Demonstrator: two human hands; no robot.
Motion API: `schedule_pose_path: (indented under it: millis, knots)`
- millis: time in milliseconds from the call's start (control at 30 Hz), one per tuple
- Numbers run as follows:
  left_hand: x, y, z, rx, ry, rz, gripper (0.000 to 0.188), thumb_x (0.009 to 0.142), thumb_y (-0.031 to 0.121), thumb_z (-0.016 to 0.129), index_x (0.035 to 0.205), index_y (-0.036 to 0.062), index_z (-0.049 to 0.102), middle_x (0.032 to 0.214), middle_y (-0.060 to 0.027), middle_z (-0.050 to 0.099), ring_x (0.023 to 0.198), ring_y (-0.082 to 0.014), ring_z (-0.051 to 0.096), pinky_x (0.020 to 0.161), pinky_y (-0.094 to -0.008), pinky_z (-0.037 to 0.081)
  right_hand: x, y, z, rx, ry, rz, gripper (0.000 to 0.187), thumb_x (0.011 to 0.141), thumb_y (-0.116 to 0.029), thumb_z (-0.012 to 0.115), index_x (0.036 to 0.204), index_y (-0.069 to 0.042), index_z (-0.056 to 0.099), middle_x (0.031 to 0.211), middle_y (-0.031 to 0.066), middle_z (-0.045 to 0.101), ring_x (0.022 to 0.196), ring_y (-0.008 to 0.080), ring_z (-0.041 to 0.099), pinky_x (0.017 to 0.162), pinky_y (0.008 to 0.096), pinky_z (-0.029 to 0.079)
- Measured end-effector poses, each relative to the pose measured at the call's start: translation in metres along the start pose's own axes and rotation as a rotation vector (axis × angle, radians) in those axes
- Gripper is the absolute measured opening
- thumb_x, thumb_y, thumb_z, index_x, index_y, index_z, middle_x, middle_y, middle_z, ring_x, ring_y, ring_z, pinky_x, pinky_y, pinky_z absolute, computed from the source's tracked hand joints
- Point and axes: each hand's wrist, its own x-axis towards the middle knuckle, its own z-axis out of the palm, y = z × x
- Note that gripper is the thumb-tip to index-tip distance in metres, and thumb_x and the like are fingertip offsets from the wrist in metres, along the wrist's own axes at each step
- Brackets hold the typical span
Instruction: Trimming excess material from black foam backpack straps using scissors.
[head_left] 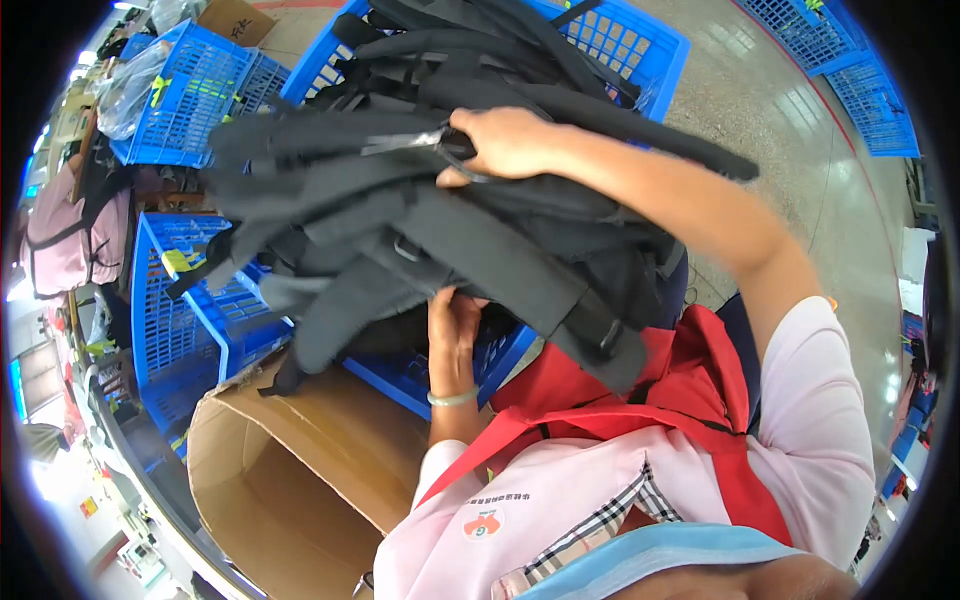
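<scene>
A large heap of black padded straps [470, 240] fills the blue crate in front of me and spills over its near side. My right hand [500, 145] is closed around the dark handles of a pair of scissors [405, 142], whose metal blades point left across the heap. My left hand [455, 325] is closed on the near underside of the straps, with its fingertips partly hidden beneath them. A dark ring or buckle [407, 248] shows on one strap just above that hand.
The blue crate's rim [665, 60] rises at the far right of the heap. An open cardboard box [300, 470] stands at my near left. More blue crates [190, 95] are on the left, one holding clear plastic. A pink bag [80, 240] hangs at the far left.
</scene>
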Motion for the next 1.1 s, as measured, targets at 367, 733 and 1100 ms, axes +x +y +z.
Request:
schedule_pose_path:
  millis: [367,733,1100]
  knots:
    - [-0.031,0.035,-0.009,0.826,0.067,-0.009,0.054,0.093,0.046,0.057,0.103,-0.0069,0.06,0.094,-0.0161,0.066,0.071,-0.0231,0.067,0.058,-0.0328,0.057,0.0,0.002,0.026,0.068,0.255,0.082,0.082,0.068,-0.073,0.066,0.103,0.001,0.06,0.092,0.0204,0.067,0.092,0.0359,0.065,0.08,0.0416,0.051]
    - [-0.064,0.08,0.081,0.835,-0.024,0.472,0.017,0.093,0.012,0.06,0.091,-0.0038,0.068,0.079,-0.0072,0.068,0.063,-0.0108,0.061,0.06,-0.0236,0.051,-0.096,-0.023,-0.028,0.021,0.182,0.197,0.059,0.071,-0.049,0.078,0.091,0.001,0.054,0.083,0.0152,0.062,0.08,0.0271,0.061,0.073,0.0353,0.047]
    - [-0.051,0.057,0.141,0.935,-0.434,0.079,0.051,0.101,0.035,0.041,0.114,-0.0127,0.053,0.09,-0.022,0.068,0.049,-0.0141,0.056,0.04,-0.0235,0.042,-0.22,-0.055,0.001,0.561,0.551,-0.052,0.032,0.07,-0.01,0.069,0.098,-0.002,0.059,0.082,0.0102,0.064,0.074,0.0265,0.063,0.067,0.0347,0.049]
